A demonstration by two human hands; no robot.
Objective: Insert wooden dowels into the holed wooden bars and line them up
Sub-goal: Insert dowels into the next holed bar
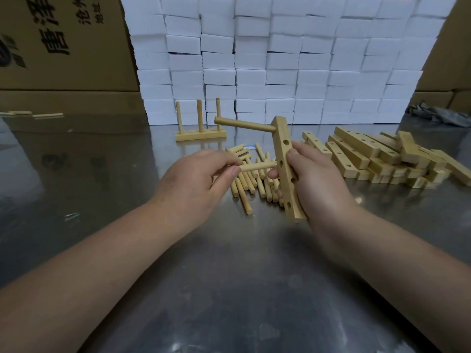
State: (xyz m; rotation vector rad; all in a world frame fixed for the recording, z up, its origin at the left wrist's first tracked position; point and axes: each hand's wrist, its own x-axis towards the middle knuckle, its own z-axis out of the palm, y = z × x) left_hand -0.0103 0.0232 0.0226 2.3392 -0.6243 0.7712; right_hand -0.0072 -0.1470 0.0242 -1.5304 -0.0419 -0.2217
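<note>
- At the worktop's (229, 276) far left edge stand cardboard boxes (63, 47) with black printing.
- Near the far edge, left of centre, a finished bar (200, 135) lies flat with three dowels standing upright in it, just in front of a wall of stacked white blocks (280, 59).
- Your left hand (193, 184) hovers over the middle of the worktop, thumb and forefinger pinching one dowel (257, 166) at its left end and the other fingers curled under.
- That dowel lies level and its free end reaches the drilled face of the held bar (285, 174) by a middle hole; you cannot tell whether it has entered.
- Beneath both hands, the loose dowels (244, 184) lie in a heap on the worktop.
- The held bar stands almost upright in the air, and an inserted dowel (244, 124) sticks out leftward from its top hole.
- Your right hand (321, 184) grips this bar, thumb pressed on the holed face and fingers wrapped round behind.
- Toward the right edge lies a pile of holed bars (382, 159), crossing one another.
- At the far right corner sits a grey cloth (443, 115).
</note>
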